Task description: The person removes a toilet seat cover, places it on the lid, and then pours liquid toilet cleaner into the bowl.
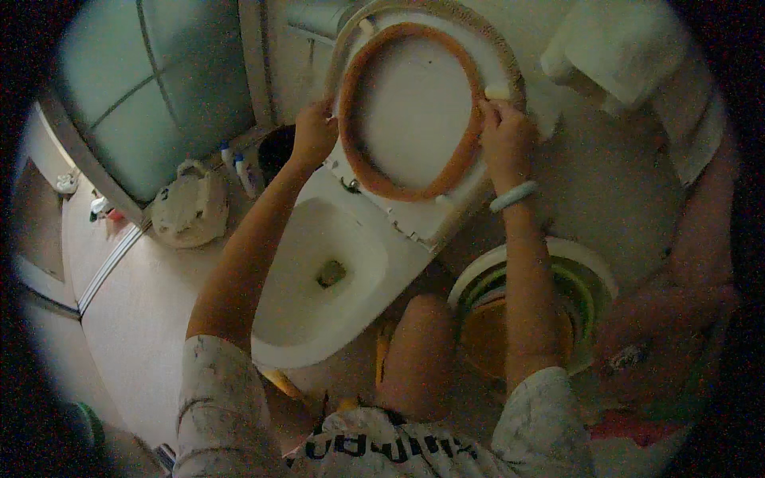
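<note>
A white toilet bowl (334,251) stands before me, with its seat (496,66) raised. A soft orange-brown ring (412,194), apparently part of a fabric seat cover, lines the seat's inner edge. Fuzzy beige edging (478,24) wraps the outer rim. My left hand (317,134) is at the left rim, fingers pinched on the edging. On the other side, my right hand (507,137) has its fingertips on the orange-brown ring, just below a pale bumper (497,92). Inside the ring shows the white toilet lid (418,107).
To the right stand stacked basins (588,263). A beige lidded bin or bag (188,206), plastic bottles (242,170) and a dark bin (276,149) lie left, by a frosted glass door (197,66). White cloth (627,48) hangs upper right.
</note>
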Motion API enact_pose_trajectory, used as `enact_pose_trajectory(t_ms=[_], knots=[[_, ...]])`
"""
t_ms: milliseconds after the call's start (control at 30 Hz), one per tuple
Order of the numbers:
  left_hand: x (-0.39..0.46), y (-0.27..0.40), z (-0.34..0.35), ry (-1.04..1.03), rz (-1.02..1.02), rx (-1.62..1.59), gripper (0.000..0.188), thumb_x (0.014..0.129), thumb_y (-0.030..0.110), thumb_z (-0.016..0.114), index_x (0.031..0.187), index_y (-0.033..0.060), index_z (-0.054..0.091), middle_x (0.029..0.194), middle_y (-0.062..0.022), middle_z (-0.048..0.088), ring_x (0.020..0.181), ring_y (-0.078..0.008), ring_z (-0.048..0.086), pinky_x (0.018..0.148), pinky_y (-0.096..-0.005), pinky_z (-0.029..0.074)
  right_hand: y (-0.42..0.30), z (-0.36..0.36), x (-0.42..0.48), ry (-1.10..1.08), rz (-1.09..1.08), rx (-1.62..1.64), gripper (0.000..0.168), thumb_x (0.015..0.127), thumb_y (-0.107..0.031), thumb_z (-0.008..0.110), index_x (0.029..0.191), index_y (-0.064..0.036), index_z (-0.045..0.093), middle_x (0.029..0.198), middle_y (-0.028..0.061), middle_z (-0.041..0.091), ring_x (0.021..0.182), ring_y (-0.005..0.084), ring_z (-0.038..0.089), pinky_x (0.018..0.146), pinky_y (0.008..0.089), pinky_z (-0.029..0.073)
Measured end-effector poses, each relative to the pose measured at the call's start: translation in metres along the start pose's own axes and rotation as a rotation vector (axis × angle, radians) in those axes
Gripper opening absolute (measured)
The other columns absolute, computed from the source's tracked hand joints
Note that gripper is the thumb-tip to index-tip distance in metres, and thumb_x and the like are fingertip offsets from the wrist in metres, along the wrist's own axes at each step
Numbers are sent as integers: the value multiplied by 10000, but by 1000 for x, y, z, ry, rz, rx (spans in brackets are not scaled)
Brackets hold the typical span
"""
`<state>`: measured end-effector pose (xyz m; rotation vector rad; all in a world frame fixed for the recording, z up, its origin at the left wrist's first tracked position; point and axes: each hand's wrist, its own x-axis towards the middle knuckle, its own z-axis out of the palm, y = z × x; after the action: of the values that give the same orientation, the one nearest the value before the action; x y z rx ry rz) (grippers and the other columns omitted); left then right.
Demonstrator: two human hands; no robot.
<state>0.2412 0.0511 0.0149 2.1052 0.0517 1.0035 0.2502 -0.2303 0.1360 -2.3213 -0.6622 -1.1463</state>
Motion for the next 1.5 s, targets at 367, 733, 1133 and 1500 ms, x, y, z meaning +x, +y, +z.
enact_pose_trajectory(t_ms=[367, 733, 1133, 1500], knots=[[-234, -56, -174, 51, -448, -354, 189, 825, 31, 539, 994, -11, 613, 970, -97, 618, 849, -183, 601, 737, -313, 496, -18, -3, -135, -301, -21, 121, 260, 874, -242, 534, 952, -6, 608, 649, 101, 605, 555, 192, 587, 510, 308, 455], [-331, -13, -280, 349, -672, -227, 145, 815, 16, 524, 902, -20, 634, 827, -89, 637, 722, -158, 611, 608, -260, 487, -49, 126, -173, -408, 1068, 1347, 251, 815, -226, 637, 915, -13, 552, 722, 77, 608, 586, 173, 598, 546, 269, 511], [-312, -66, -254, 402, -636, -360, 163, 783, 43, 561, 924, -14, 621, 888, -94, 642, 748, -177, 620, 590, -270, 491, -37, 172, -185, -226, 1192, 1132, 162, 858, -112, 547, 792, 35, 534, 655, 109, 581, 494, 178, 572, 450, 301, 515], [-293, -41, -210, 275, -554, -568, 125, 805, -30, 494, 861, -38, 605, 832, -93, 624, 717, -161, 607, 598, -274, 507, -11, 178, -180, -168, 1251, 1177, 99, 826, -25, 509, 838, 73, 513, 713, 133, 579, 587, 218, 568, 549, 313, 514]])
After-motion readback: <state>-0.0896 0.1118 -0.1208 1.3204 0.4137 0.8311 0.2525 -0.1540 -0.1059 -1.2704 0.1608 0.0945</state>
